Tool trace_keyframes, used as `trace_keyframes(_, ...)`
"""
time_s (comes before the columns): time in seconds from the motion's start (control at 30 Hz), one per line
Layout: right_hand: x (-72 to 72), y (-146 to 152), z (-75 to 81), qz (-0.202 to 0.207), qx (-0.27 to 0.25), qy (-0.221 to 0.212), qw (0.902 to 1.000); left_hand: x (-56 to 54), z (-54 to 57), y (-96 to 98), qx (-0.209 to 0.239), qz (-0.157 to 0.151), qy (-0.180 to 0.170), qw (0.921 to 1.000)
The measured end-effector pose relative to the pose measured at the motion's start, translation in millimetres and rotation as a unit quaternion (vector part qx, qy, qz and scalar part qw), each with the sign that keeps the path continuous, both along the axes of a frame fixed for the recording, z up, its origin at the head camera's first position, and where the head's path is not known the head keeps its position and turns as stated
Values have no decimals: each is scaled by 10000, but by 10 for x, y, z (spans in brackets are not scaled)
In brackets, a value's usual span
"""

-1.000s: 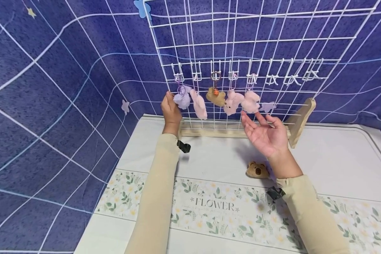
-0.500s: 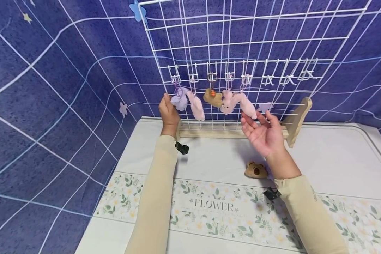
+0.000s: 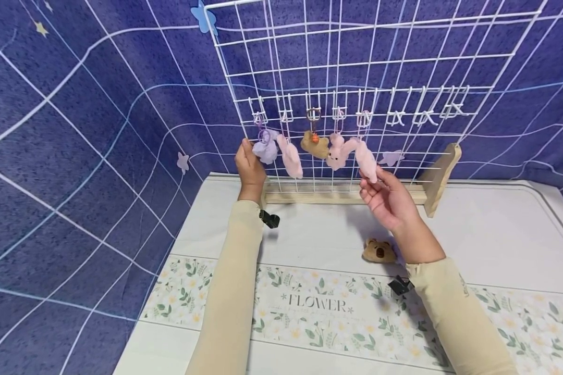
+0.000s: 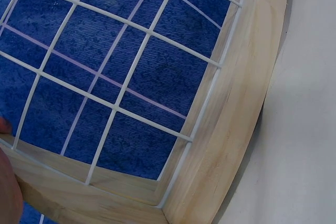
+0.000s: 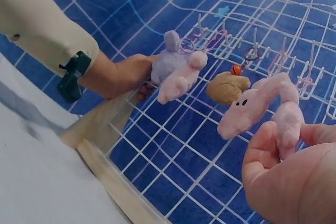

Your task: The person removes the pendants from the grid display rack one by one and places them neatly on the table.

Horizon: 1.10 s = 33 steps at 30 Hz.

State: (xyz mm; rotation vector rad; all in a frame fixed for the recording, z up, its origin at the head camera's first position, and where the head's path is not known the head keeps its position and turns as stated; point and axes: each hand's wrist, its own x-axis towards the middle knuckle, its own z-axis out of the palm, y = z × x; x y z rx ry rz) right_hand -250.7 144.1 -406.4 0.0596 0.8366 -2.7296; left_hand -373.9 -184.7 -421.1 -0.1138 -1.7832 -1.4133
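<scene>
My left hand [image 3: 251, 169] grips the wooden end post [image 4: 63, 195] of a white wire grid rack, its fingertips partly showing at the left edge of the left wrist view. With thumb and fingers, my right hand [image 3: 390, 204] pinches the lower end of a pink plush keychain [image 3: 366, 160], which hangs by its chain from a hook. Beside it hang another pink plush with small black eyes [image 5: 244, 109], a brown plush with an orange bell [image 5: 228, 87], a further pink plush [image 3: 290, 156] and a purple plush [image 3: 266, 147] close to my left hand.
Bare white hooks [image 3: 424, 117] stick out at the rack's right, above a wooden end foot [image 3: 443, 179]. A brown bear plush [image 3: 379, 252] lies on the white table mat [image 3: 309, 239] below my right forearm. Blue patterned cloth [image 3: 98, 208] stands behind and left.
My right thumb and fingers have closed from a loose, palm-up pose onto the rightmost pink plush, which has turned and now hangs straighter. The left hand stays at the post; the view shifted slightly.
</scene>
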Motion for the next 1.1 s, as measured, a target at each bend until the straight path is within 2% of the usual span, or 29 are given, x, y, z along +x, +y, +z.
trace_keyframes(0.17,26,17,4,87,-27,59,9999,-2,-5,-5,-22,11,0,10000)
trace_keyframes(0.53,62,38,55,-26,30,298,9995,6,7,-3,21,-61,62,10000)
trace_keyframes(0.9,159,0,66,-39,919,1171,9888,5,-6,6,163,-83,120,9998)
trace_keyframes(1.1,188,-32,88,-158,1303,1276,9831,3,-4,-3,67,-70,119,9999)
